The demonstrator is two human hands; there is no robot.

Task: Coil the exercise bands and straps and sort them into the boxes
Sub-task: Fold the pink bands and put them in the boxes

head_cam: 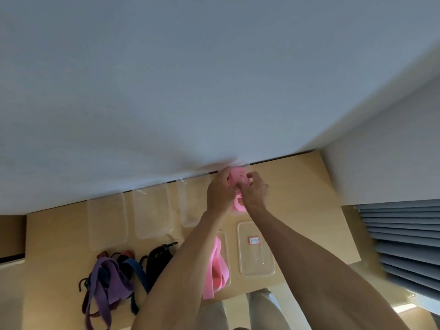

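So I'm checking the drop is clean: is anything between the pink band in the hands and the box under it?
Nothing visible. Both hands, left and right, hold the pink band over the open clear box by the wall; another pink coil shows just below them.

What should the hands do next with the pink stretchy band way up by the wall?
Probably lower the coiled pink rubber band into the clear plastic box under it and let go. Both the left hand and the right hand pinch it right above that box by the wall, so it looks ready to drop.
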